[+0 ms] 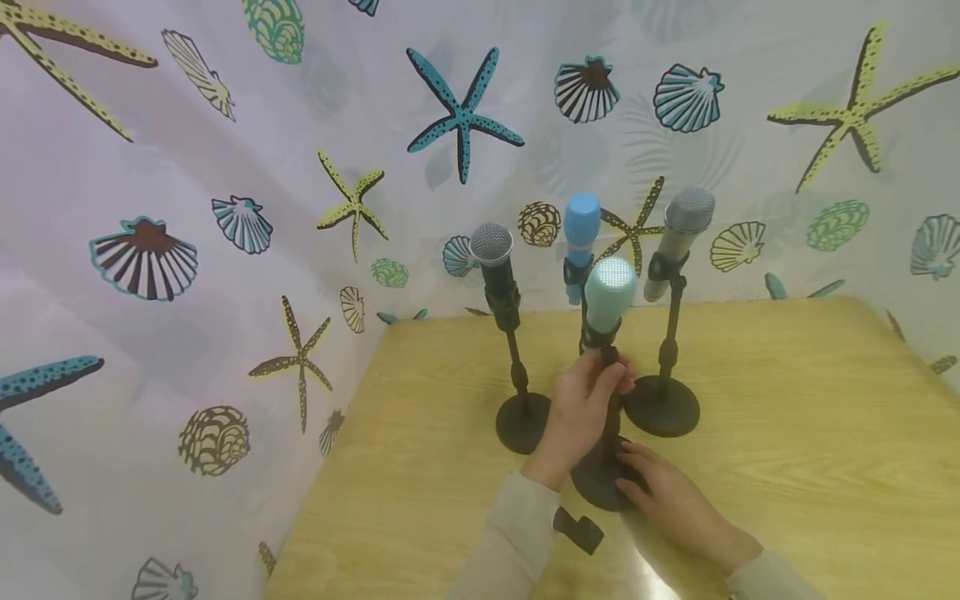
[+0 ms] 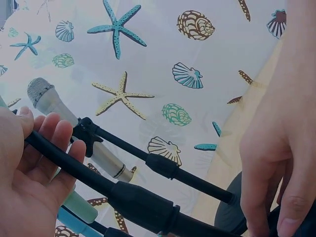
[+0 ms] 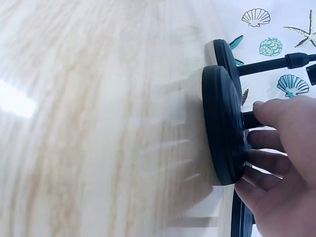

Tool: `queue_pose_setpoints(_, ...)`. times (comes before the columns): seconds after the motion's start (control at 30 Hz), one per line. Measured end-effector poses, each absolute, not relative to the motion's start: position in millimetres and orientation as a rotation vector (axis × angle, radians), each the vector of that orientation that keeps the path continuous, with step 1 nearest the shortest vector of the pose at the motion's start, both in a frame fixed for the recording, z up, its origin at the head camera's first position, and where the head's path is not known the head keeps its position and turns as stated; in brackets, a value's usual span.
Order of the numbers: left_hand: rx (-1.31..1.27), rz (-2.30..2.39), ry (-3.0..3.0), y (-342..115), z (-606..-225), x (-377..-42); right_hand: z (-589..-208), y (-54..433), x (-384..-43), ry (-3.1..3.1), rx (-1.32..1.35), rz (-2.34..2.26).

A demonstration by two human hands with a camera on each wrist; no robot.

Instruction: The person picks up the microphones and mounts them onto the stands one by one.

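A mint-green microphone (image 1: 611, 292) sits upright in the clip of a black desk stand with a round base (image 1: 596, 479). My left hand (image 1: 581, 408) grips this stand's pole (image 2: 74, 165) just below the clip, thumb on one side and fingers round the other. Down at the base, my right hand (image 1: 675, 500) holds its right side with bent fingers; the right wrist view shows the fingers (image 3: 266, 163) against the disc (image 3: 222, 128). Close behind stand a black microphone with silver mesh (image 1: 495, 258), a blue one (image 1: 581, 229) and a silver-grey one (image 1: 682, 229), each on a stand.
A small black clip-like piece (image 1: 579, 531) lies on the wooden table (image 1: 420, 467) near my left sleeve. The right stand's base (image 1: 663, 408) is very near the held one; the left base (image 1: 522, 423) is beside my left wrist. A shell-patterned cloth (image 1: 300, 208) hangs behind and at left.
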State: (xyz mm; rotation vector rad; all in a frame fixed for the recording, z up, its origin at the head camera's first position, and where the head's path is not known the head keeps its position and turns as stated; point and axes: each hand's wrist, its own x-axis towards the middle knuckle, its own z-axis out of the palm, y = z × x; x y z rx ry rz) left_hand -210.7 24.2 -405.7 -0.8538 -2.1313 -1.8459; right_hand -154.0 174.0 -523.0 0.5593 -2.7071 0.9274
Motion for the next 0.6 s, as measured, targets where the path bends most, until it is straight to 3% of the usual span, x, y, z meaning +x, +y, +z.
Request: queue_pose_setpoints(0.6,-0.839,-1.892,-2.108,23.4,-405.0,-211.4,-469.7,159.6,-171.8,-2.423,0.535,1.458)
